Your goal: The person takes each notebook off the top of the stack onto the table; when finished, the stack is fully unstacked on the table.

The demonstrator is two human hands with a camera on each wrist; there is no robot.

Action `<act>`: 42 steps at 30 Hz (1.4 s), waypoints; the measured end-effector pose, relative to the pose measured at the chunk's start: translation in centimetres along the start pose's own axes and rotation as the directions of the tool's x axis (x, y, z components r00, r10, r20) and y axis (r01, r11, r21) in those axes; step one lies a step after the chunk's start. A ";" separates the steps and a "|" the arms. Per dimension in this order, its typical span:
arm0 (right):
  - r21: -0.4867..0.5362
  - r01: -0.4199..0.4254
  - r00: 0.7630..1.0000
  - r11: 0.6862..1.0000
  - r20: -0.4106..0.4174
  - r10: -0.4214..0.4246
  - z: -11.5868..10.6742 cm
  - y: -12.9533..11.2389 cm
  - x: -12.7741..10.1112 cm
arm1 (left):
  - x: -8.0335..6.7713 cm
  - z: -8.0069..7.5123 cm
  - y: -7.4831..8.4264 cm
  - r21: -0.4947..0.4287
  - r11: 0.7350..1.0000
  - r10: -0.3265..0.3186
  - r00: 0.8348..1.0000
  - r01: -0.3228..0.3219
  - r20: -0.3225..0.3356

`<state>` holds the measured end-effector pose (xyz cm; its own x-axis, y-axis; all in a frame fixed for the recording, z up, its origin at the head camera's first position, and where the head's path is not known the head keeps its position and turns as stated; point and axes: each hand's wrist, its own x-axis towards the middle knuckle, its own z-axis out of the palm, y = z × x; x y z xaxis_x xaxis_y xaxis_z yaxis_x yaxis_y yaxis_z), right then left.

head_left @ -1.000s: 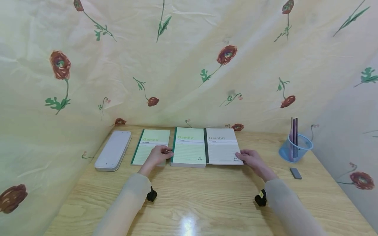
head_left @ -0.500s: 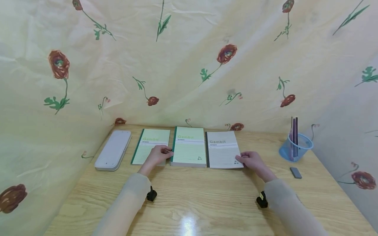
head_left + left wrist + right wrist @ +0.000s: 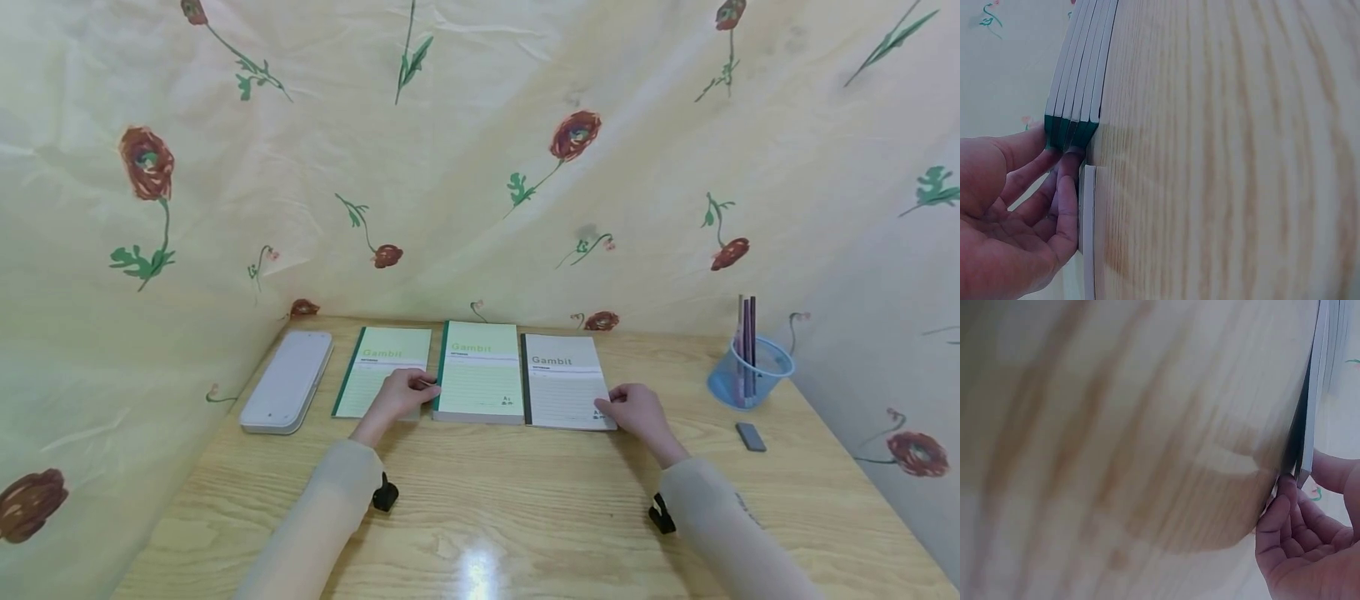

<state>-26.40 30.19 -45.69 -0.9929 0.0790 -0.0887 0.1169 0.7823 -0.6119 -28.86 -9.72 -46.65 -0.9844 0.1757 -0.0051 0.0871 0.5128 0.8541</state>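
Observation:
In the head view my left hand (image 3: pixel 400 394) touches the green-spined edge of a thick stack of green notebooks (image 3: pixel 480 367). The left wrist view shows loosely bent fingers against the spines (image 3: pixel 1072 130) and the thumb at the top edge. My right hand (image 3: pixel 637 408) pinches the lower right corner of a white notebook with a dark spine (image 3: pixel 566 379), thumb above, fingers beneath. The right wrist view shows that notebook (image 3: pixel 1314 406) with its held edge slightly off the table. A thin green notebook (image 3: pixel 375 387) lies left of the stack, partly behind my left hand.
A white flat case (image 3: pixel 287 383) lies at the far left of the wooden table (image 3: pixel 525 500). At the right stands a blue pen cup (image 3: pixel 750 379) with several dark pencils, and a small grey block (image 3: pixel 751 437) lies before it. Flower-patterned cloth hangs behind.
The dark-spined notebook has moved a little toward me, down from beside the stack's upper edge, with my right hand still on its corner. My left hand has stayed at the stack.

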 end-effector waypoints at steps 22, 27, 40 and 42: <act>-0.007 0.009 0.999 1.000 -0.042 -0.009 -0.2 0.4 -0.2 | 0.1 0.0 0.1 0.001 1.000 -0.027 1.000 0.027 0.004; -0.011 0.019 0.995 1.000 -0.098 -0.020 -0.2 -0.5 0.1 | 0.0 -0.1 0.1 0.003 1.000 -0.029 1.000 0.029 0.009; 0.049 0.122 0.983 0.991 -0.142 -0.114 2.2 -5.4 0.8 | 0.0 -0.1 0.1 0.020 1.000 -0.024 1.000 0.024 0.000; 0.073 0.130 0.985 0.989 -0.126 -0.120 3.0 -6.2 0.8 | 0.0 -0.1 0.2 0.017 1.000 -0.026 1.000 0.026 -0.001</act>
<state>-27.88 23.56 -44.35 -0.9945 0.0616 0.0849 -0.0117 0.7389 -0.6737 -28.84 -9.70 -46.44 -0.9865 0.1612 -0.0271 0.0636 0.5313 0.8448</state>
